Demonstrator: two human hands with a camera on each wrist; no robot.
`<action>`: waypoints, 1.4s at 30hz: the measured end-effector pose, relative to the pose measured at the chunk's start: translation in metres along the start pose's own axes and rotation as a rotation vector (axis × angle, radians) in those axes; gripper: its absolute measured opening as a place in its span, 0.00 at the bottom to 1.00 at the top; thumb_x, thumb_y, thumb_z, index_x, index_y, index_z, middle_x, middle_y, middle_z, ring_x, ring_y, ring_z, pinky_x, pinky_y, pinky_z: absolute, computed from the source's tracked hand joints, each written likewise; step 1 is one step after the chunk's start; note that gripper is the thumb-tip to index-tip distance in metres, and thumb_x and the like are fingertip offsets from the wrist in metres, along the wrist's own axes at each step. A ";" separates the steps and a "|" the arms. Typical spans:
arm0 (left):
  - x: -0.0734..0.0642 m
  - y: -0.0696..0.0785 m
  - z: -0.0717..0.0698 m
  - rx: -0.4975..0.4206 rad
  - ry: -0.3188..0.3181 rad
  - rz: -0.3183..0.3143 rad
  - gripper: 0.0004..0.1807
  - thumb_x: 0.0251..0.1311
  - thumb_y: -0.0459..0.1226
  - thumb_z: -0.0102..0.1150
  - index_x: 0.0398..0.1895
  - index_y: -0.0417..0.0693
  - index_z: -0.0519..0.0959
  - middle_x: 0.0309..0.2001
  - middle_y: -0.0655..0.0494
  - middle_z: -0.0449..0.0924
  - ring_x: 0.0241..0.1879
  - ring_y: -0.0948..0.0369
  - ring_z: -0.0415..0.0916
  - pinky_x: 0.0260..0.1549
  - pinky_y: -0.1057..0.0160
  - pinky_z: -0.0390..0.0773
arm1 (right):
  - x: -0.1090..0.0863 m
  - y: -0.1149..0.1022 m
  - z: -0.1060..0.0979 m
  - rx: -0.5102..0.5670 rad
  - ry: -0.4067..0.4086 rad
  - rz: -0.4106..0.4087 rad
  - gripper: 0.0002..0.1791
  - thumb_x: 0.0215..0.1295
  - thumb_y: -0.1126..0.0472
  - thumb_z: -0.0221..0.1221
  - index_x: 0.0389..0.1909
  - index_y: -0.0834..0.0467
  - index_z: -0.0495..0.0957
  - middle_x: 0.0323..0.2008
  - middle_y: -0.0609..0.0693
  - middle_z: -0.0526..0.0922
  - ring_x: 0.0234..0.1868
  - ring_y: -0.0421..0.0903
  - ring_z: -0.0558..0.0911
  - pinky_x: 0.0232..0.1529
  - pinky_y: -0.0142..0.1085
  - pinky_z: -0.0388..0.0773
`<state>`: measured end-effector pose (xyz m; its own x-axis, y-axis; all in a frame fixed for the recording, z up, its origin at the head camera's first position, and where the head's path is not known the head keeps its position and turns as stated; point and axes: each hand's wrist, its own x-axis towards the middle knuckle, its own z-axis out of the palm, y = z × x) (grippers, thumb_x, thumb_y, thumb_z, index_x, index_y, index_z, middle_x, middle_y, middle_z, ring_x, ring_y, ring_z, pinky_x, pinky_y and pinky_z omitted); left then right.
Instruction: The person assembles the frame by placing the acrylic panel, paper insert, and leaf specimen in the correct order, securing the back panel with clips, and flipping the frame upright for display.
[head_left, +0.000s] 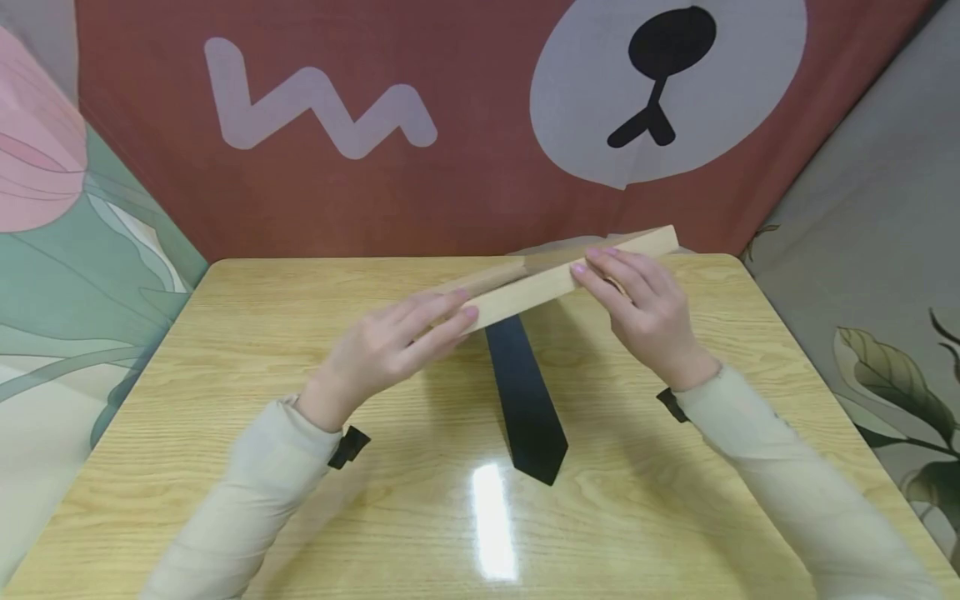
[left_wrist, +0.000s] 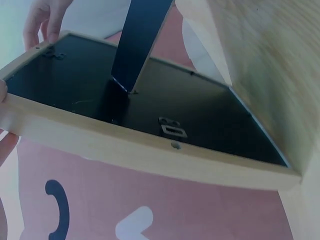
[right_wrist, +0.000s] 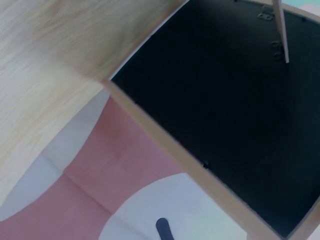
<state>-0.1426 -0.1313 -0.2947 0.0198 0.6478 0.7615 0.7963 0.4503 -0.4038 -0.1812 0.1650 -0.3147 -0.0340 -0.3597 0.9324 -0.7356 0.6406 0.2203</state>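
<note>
A pale wooden picture frame (head_left: 525, 296) is held tilted above the table, its right end higher than its left. My left hand (head_left: 378, 346) grips its left part, fingers lying along the near rim. On the right, my right hand (head_left: 652, 308) holds the same rim with its fingertips; its thumb is hidden. A black easel stand (head_left: 527, 400) sticks out from the frame towards me. In the left wrist view, the black backing board (left_wrist: 65, 80) carries a small metal hanger (left_wrist: 173, 131). The right wrist view shows the dark backing (right_wrist: 215, 100) too. The picture side is hidden.
A wood-grain table (head_left: 225, 350) lies beneath, with a bright light reflection near its front. Behind its far edge hangs a red cloth (head_left: 480, 192) with white and black shapes. Printed cloths with plant patterns (head_left: 892, 375) flank the table. Dark straps (head_left: 348, 447) sit at both wrists.
</note>
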 end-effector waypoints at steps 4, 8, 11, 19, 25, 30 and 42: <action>0.004 0.004 0.003 0.001 0.019 0.021 0.16 0.62 0.34 0.60 0.53 0.44 0.77 0.47 0.46 0.83 0.43 0.53 0.83 0.39 0.61 0.85 | -0.003 0.006 0.001 -0.001 -0.003 0.005 0.13 0.58 0.73 0.61 0.42 0.58 0.83 0.41 0.56 0.85 0.42 0.55 0.82 0.43 0.45 0.81; 0.012 0.011 0.008 -0.016 0.048 0.034 0.16 0.59 0.33 0.62 0.52 0.43 0.78 0.47 0.44 0.83 0.41 0.54 0.84 0.42 0.60 0.85 | -0.006 0.014 0.001 0.003 -0.016 0.027 0.14 0.58 0.76 0.59 0.42 0.59 0.82 0.41 0.57 0.84 0.42 0.56 0.82 0.47 0.43 0.82; 0.018 0.019 0.013 -0.011 0.048 0.043 0.16 0.58 0.33 0.64 0.51 0.43 0.79 0.48 0.44 0.83 0.40 0.56 0.84 0.43 0.62 0.85 | -0.009 0.021 0.002 0.017 -0.017 0.044 0.14 0.58 0.78 0.58 0.42 0.60 0.81 0.41 0.58 0.83 0.43 0.56 0.81 0.51 0.41 0.81; 0.029 0.032 0.020 0.014 0.010 0.027 0.20 0.59 0.39 0.64 0.54 0.44 0.79 0.52 0.46 0.82 0.43 0.58 0.84 0.46 0.65 0.83 | -0.013 0.028 0.006 0.065 -0.076 0.142 0.11 0.62 0.73 0.57 0.44 0.62 0.79 0.46 0.58 0.82 0.47 0.57 0.80 0.54 0.40 0.79; 0.022 0.025 0.021 -0.053 -0.010 0.005 0.27 0.51 0.40 0.71 0.53 0.40 0.76 0.49 0.46 0.83 0.45 0.57 0.83 0.47 0.64 0.83 | -0.002 0.013 -0.001 0.078 -0.127 0.105 0.12 0.70 0.62 0.53 0.46 0.65 0.78 0.46 0.61 0.82 0.47 0.58 0.80 0.53 0.44 0.79; 0.008 0.019 0.020 -0.060 -0.054 -0.019 0.30 0.48 0.41 0.72 0.54 0.39 0.74 0.48 0.47 0.82 0.45 0.57 0.83 0.46 0.64 0.83 | 0.006 -0.008 -0.002 0.118 -0.070 -0.005 0.10 0.68 0.63 0.55 0.44 0.64 0.80 0.43 0.61 0.83 0.45 0.57 0.81 0.51 0.44 0.80; -0.009 0.018 0.025 -0.067 -0.093 -0.064 0.18 0.64 0.39 0.58 0.53 0.37 0.74 0.40 0.48 0.82 0.38 0.56 0.82 0.39 0.64 0.84 | 0.018 -0.034 0.000 0.187 -0.081 -0.128 0.10 0.66 0.68 0.57 0.45 0.64 0.82 0.44 0.59 0.85 0.46 0.55 0.82 0.54 0.39 0.80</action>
<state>-0.1433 -0.1134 -0.3217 -0.0862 0.6744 0.7333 0.8330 0.4525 -0.3182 -0.1566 0.1370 -0.3050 0.0192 -0.4879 0.8727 -0.8497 0.4520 0.2714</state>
